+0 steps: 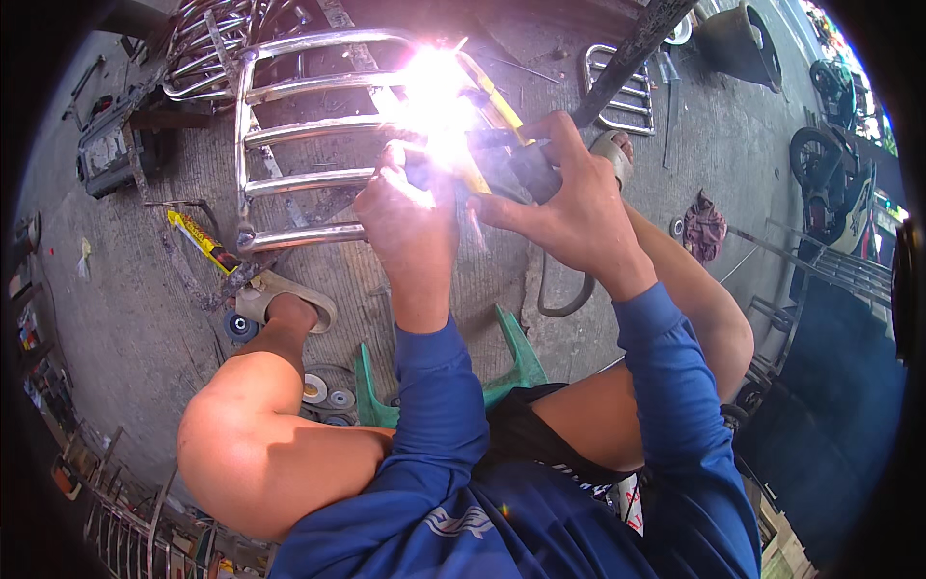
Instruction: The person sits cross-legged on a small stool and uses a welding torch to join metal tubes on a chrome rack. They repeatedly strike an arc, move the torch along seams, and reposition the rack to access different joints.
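A white-violet welding glare [434,96] burns at the right end of a shiny metal tube rack [313,130] and washes out what lies around it. My left hand [410,198] is closed just below the glare, its fingertips beside the rack's bar ends; what it grips is lost in the light. From the right, my right hand [569,188] curls thumb and fingers around a dark welding torch [533,174] directed at the glare. A dark cable [569,307] loops below that hand. A yellow strip [494,96] slants behind the fingers.
More bent tubes [207,58] pile up at far left, near a dark metal case [106,150]. A smaller rack [622,89] lies beyond a dark post [637,63]. A green plastic stool [521,352] is beneath me. A bucket [738,46] and motorcycle [834,183] stand at right.
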Demonstrator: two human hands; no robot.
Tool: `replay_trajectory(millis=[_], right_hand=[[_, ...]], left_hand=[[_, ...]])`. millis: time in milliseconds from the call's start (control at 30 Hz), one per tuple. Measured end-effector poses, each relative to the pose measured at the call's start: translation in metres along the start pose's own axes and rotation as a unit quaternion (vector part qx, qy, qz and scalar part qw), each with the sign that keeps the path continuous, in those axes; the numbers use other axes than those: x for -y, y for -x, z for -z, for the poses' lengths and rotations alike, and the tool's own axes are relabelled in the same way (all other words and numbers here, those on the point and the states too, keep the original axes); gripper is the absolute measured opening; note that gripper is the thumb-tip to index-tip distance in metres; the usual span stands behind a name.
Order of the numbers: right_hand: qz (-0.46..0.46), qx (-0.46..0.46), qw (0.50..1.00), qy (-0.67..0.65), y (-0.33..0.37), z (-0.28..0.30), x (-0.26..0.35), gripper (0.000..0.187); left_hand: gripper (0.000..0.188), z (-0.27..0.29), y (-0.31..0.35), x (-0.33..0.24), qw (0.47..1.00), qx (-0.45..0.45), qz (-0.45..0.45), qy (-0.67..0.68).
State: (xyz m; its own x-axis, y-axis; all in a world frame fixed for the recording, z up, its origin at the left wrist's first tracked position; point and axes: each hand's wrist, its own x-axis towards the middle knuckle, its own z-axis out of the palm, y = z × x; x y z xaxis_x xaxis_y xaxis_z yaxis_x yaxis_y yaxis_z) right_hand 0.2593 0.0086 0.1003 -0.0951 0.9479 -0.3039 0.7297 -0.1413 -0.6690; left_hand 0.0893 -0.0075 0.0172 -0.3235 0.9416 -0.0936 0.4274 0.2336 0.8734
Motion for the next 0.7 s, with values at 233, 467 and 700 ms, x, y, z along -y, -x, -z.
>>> replay_trajectory(millis=[233, 467, 700], right_hand=[[0.025, -0.012, 1.0, -0.003, -0.001, -0.002, 0.002, 0.081], [0.0, 0.003, 1.0, 0.011, -0.001, -0.001, 0.003, 0.081], [0.013, -0.004, 1.0, -0.001, -0.004, -0.003, 0.004, 0.079]], left_hand=[[0.02, 0.004, 0.001, -0.016, 1.0, -0.021, 0.014, 0.003], [0.022, 0.003, -0.002, -0.015, 1.0, -0.019, 0.002, -0.016], [0.019, 0.004, -0.003, -0.011, 0.996, -0.055, -0.067, -0.02]])
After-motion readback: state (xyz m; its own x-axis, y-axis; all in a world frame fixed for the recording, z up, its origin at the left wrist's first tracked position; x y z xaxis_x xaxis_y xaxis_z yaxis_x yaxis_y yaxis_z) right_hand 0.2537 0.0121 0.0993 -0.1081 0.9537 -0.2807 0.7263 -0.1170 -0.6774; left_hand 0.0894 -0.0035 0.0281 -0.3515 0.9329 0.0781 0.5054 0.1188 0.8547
